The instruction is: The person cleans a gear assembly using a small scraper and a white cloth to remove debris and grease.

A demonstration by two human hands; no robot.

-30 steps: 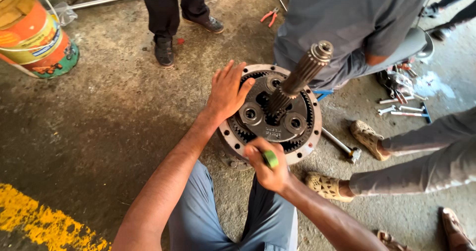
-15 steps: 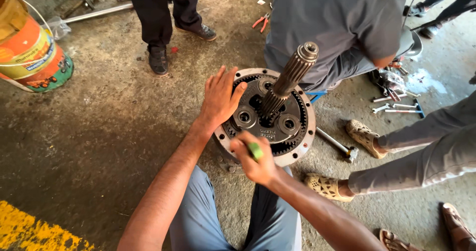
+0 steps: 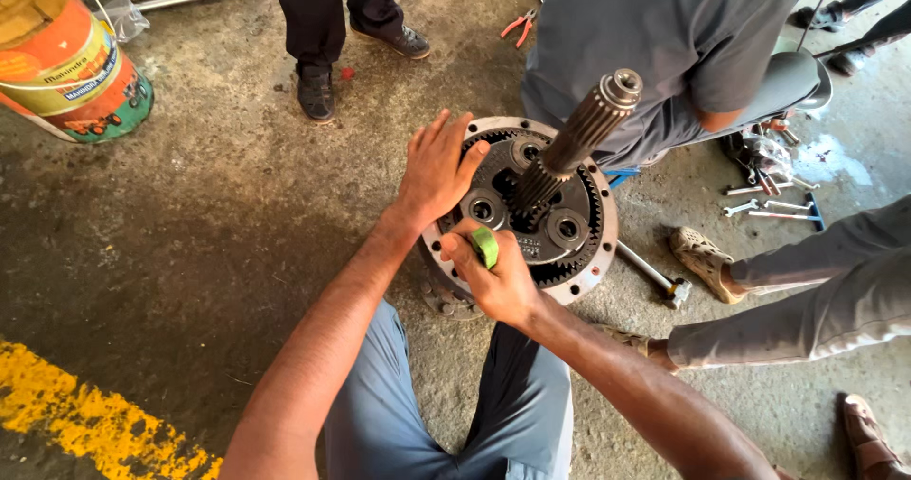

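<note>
Nearby, an orange-and-green labelled bucket (image 3: 59,63) stands left of both hands.

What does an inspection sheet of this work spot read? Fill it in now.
Surface: stained concrete floor, yellow line.
Job's things: gear hub flat on the floor, splined shaft standing up from it.
Clutter: hammer, wrenches, pliers, bucket.
Grippers: left hand flat on the hub rim; right hand closed on a green tool.
Cables: nothing seen.
Surroundings: other people's legs and shoes.
</note>
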